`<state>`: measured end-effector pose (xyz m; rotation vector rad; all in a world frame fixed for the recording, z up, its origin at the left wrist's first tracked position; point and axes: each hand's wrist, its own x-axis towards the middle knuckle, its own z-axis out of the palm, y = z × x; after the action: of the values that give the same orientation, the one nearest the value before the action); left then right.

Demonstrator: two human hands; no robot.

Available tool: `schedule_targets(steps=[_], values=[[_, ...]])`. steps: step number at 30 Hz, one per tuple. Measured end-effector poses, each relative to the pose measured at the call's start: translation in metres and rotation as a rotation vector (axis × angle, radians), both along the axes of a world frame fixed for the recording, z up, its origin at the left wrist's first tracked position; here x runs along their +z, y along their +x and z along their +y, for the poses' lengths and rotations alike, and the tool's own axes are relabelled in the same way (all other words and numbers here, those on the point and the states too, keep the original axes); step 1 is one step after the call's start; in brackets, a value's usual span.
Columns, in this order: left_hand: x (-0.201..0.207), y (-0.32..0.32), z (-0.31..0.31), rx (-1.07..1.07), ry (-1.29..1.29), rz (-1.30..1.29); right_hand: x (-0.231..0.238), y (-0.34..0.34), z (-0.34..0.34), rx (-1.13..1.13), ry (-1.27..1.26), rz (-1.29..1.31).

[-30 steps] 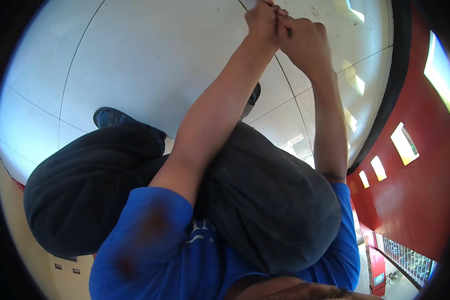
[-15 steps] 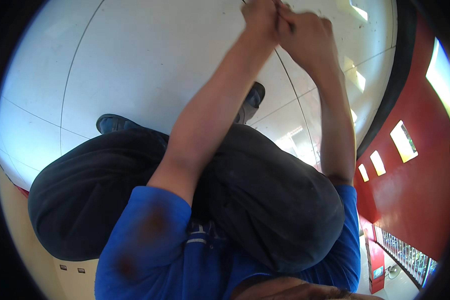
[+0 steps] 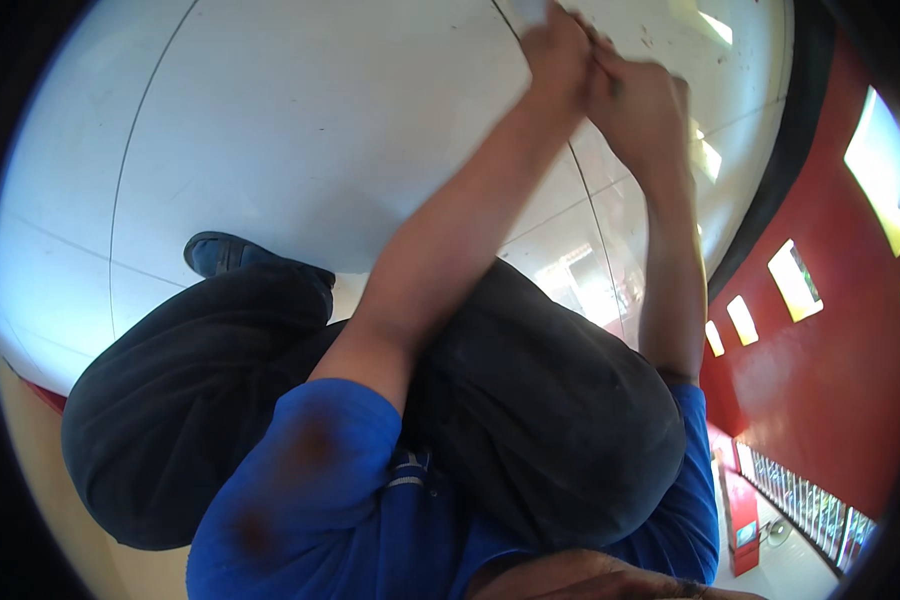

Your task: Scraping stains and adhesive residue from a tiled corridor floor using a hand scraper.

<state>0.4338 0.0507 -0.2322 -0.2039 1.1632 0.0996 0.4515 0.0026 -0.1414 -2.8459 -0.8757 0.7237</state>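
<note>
Near the top edge, my two hands meet over the pale tiled floor (image 3: 300, 130). My left hand (image 3: 562, 52) is curled and blurred, its fingers pressed against the other hand. My right hand (image 3: 642, 108) is closed too, thumb side toward the left one. A tiny dark greenish spot shows at the right hand's thumb, too small to name. Whatever the fingers hold, if anything, is hidden where they touch. Both bare forearms reach forward past my bent knees in dark trousers (image 3: 560, 400).
A dark sandal or shoe (image 3: 220, 255) shows beyond my left knee. Small dark specks lie on the floor past my right hand. On the right runs a red wall (image 3: 830, 380) with bright openings and a black base strip (image 3: 775, 190). A barred grille (image 3: 805, 505) stands lower right.
Both hands have moved together to the right and slightly nearer. My left forearm has swung right, and the shoe seen beside it before is now hidden. My knees have shifted a little.
</note>
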Motion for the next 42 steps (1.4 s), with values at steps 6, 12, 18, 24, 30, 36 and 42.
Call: schedule_targets(steps=[6, 12, 18, 24, 30, 36, 42], values=[[-0.004, -0.014, -0.002, -0.091, 0.152, -0.093, 0.009, -0.007, 0.003, 0.025, -0.189, 0.079], [0.004, -0.018, -0.014, 0.013, -0.048, -0.03, -0.004, -0.008, 0.016, -0.015, -0.123, -0.027], [0.005, -0.012, 0.017, -0.097, 0.015, -0.009, -0.006, -0.022, 0.005, -0.14, 0.089, 0.01], [-0.024, -0.013, 0.016, -0.17, 0.262, -0.114, -0.009, -0.02, 0.01, -0.126, -0.012, 0.034], [-0.009, -0.011, -0.021, -0.17, 0.169, -0.101, -0.006, -0.028, -0.017, -0.373, 0.017, 0.029], [-0.003, -0.026, -0.021, -0.468, 0.219, -0.125, -0.001, -0.048, -0.033, -0.418, 0.126, 0.058], [-0.03, -0.001, -0.011, -0.518, 0.346, -0.313, -0.013, -0.037, -0.019, -0.518, 0.163, -0.048]])
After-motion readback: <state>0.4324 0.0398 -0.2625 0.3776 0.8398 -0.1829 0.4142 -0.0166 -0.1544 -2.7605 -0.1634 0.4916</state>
